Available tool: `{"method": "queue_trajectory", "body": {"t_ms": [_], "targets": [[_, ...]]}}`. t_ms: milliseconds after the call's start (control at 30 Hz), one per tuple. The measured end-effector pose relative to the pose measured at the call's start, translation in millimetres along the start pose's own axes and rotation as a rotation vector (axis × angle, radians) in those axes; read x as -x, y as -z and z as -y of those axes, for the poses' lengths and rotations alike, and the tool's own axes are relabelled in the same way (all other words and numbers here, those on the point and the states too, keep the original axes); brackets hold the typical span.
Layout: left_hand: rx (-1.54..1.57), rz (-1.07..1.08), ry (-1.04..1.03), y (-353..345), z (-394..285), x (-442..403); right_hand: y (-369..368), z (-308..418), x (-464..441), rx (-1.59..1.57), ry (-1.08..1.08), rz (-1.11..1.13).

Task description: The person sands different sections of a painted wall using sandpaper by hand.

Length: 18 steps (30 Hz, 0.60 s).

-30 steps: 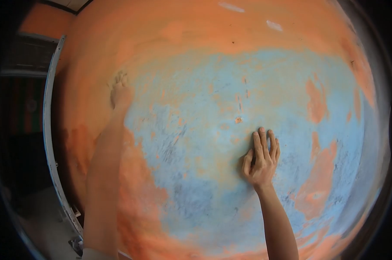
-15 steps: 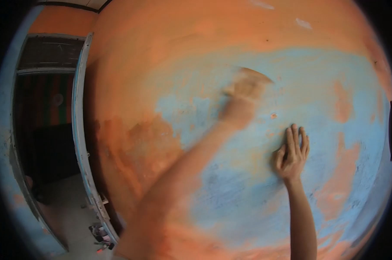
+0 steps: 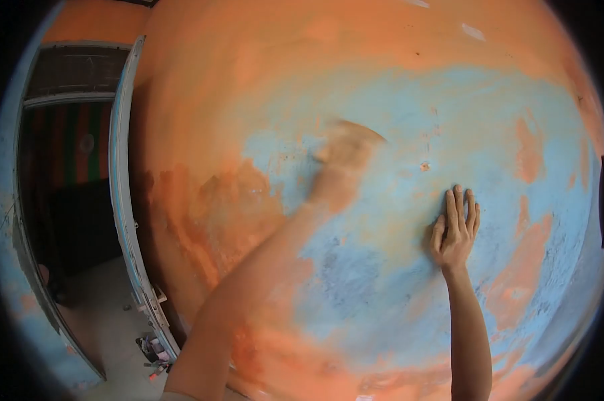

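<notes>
Right hand [image 3: 456, 239] touches wall [image 3: 387, 220]; left hand [image 3: 339, 172] is blurred.

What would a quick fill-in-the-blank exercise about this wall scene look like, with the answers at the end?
1. The right hand rests against a part of the wall that is mostly coloured ____.
2. Along its top, the wall is mainly ____.
3. The right hand looks sharp, while the left hand looks ____.
4. The doorway lies toward the picture's ____ edge.

Missing words: blue; orange; blurred; left.
</notes>
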<state>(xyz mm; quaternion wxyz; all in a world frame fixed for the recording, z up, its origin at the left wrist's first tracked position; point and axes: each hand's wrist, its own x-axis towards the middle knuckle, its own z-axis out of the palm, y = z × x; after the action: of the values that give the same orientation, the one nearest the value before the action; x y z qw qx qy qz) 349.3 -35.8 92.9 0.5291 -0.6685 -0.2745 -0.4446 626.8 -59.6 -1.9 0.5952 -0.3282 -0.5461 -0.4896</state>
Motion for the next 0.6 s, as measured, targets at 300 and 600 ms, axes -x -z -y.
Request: {"method": "queue_trajectory", "body": {"t_ms": [300,600], "targets": [[-0.204,-0.244,0.563,-2,127,2,8,-13,18,0.027,-0.018,-0.007],[-0.085,-0.075,0.562,22,105,-46,-1,-10,12,0.056,-0.004,0.014]]}}
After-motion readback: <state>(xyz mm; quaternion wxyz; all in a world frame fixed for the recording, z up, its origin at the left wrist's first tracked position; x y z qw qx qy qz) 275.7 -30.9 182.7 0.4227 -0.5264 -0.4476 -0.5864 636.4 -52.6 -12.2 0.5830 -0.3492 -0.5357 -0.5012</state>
